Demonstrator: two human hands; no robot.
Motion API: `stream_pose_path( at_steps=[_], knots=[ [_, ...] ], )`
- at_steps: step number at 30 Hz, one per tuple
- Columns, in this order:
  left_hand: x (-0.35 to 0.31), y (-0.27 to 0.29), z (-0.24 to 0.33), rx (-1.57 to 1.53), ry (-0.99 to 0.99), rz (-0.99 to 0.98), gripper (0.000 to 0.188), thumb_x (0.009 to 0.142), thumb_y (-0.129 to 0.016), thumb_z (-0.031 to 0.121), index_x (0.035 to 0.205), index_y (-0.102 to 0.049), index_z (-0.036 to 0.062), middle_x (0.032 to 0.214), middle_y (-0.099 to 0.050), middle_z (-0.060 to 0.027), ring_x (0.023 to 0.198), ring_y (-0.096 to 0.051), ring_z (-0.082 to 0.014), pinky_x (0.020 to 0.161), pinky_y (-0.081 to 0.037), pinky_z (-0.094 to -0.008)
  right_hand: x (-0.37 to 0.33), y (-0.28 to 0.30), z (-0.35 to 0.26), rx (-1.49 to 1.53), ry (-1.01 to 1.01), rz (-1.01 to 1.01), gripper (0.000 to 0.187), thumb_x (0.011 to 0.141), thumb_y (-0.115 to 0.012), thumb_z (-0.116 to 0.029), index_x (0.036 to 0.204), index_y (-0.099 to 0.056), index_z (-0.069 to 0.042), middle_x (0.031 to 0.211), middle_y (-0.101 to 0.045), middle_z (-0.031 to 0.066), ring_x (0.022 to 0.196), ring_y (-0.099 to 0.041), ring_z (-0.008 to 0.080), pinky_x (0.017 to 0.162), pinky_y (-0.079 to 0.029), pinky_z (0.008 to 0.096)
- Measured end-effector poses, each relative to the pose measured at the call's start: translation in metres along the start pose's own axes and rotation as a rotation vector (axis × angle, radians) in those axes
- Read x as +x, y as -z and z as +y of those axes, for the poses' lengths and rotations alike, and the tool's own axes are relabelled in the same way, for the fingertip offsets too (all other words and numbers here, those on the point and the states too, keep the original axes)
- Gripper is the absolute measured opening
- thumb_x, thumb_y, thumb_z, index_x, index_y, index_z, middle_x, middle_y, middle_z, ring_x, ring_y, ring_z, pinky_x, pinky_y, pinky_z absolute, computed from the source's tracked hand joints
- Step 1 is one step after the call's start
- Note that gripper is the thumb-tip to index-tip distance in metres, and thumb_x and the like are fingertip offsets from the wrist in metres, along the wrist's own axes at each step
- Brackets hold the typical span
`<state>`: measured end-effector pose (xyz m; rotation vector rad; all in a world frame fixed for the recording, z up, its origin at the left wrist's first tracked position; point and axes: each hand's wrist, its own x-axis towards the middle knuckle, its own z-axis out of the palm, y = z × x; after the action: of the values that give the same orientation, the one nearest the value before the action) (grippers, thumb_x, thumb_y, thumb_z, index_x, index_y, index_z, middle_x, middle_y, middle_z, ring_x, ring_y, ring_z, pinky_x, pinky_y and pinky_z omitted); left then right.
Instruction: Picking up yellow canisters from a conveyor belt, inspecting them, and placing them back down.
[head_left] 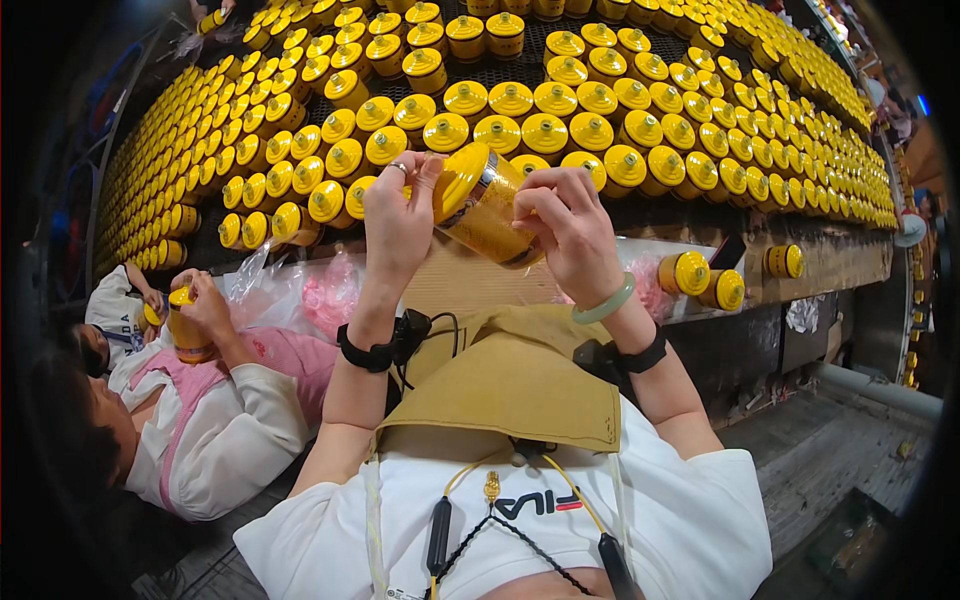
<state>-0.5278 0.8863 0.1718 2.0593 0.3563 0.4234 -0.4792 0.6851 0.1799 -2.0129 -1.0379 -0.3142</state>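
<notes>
In front of my chest a shiny yellow canister with a domed yellow lid is tilted, its lid end toward the upper left. My left hand wears a ring and grips the lid end, thumb at the lid's edge. At the base end my right hand has its fingers bent and pinched against the canister's side. Whether anything small sits between those fingertips is hidden. Just beyond my hands stand rows of similar lidded canisters on a black mesh surface.
Pink material in clear plastic bags lies left of brown cardboard. Two canisters lie at the right, with another farther along the edge. Close at left, a person in a pink apron holds a canister. A pipe runs at lower right.
</notes>
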Motion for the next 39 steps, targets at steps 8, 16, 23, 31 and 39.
stream_pose_path(
  at_steps=[8, 16, 23, 31, 39],
  knots=[
    [0.000, -0.003, -0.007, 0.130, -0.045, 0.024, 0.030, 0.096, -0.058, 0.025, 0.090, -0.064, -0.0041, 0.079, -0.064, -0.0184, 0.068, -0.061, -0.0299, 0.063, -0.046, -0.0380, 0.001, -0.009, -0.007, 0.457, -0.186, -0.147, 0.025, 0.078, -0.062, 0.006, 0.099, -0.055, -0.005, 0.093, -0.064, 0.0103, 0.078, -0.063, 0.0298, 0.067, -0.051, 0.0373],
    [-0.001, -0.006, -0.033, 0.310, -0.055, 0.067, 0.033, 0.098, -0.054, 0.025, 0.086, -0.060, -0.0059, 0.091, -0.058, -0.0202, 0.078, -0.059, -0.0390, 0.069, -0.046, -0.0433, -0.004, -0.015, -0.003, 0.222, -0.072, -0.140, 0.027, 0.079, -0.060, 0.006, 0.103, -0.053, -0.004, 0.089, -0.063, 0.0114, 0.080, -0.064, 0.0312, 0.068, -0.052, 0.0367],
    [0.006, 0.002, -0.068, 0.243, -0.066, 0.184, 0.030, 0.100, -0.050, 0.020, 0.088, -0.059, -0.0066, 0.086, -0.059, -0.0172, 0.073, -0.058, -0.0324, 0.067, -0.046, -0.0402, -0.034, -0.017, 0.007, 0.098, 0.104, -0.241, 0.026, 0.078, -0.057, -0.003, 0.104, -0.057, -0.007, 0.082, -0.058, 0.0091, 0.074, -0.062, 0.0263, 0.064, -0.052, 0.0351],
    [0.005, 0.006, -0.040, -0.709, 0.337, -0.044, 0.027, 0.102, -0.047, 0.023, 0.098, -0.062, 0.0005, 0.087, -0.060, 0.0001, 0.077, -0.053, -0.0050, 0.068, -0.044, -0.0221, -0.061, -0.065, 0.078, -0.082, -0.039, -0.287, 0.025, 0.080, -0.058, -0.004, 0.104, -0.060, -0.007, 0.083, -0.064, 0.0141, 0.078, -0.065, 0.0335, 0.067, -0.054, 0.0359],
    [0.009, 0.010, -0.048, -0.307, 0.101, -0.176, 0.024, 0.101, -0.051, 0.021, 0.103, -0.063, 0.0001, 0.096, -0.062, -0.0008, 0.083, -0.053, -0.0040, 0.074, -0.044, -0.0192, 0.011, -0.016, 0.079, 1.417, -0.876, 0.230, 0.031, 0.097, -0.048, -0.007, 0.126, -0.053, 0.002, 0.119, -0.063, 0.0145, 0.107, -0.063, 0.0232, 0.100, -0.049, 0.0366]
  ],
)
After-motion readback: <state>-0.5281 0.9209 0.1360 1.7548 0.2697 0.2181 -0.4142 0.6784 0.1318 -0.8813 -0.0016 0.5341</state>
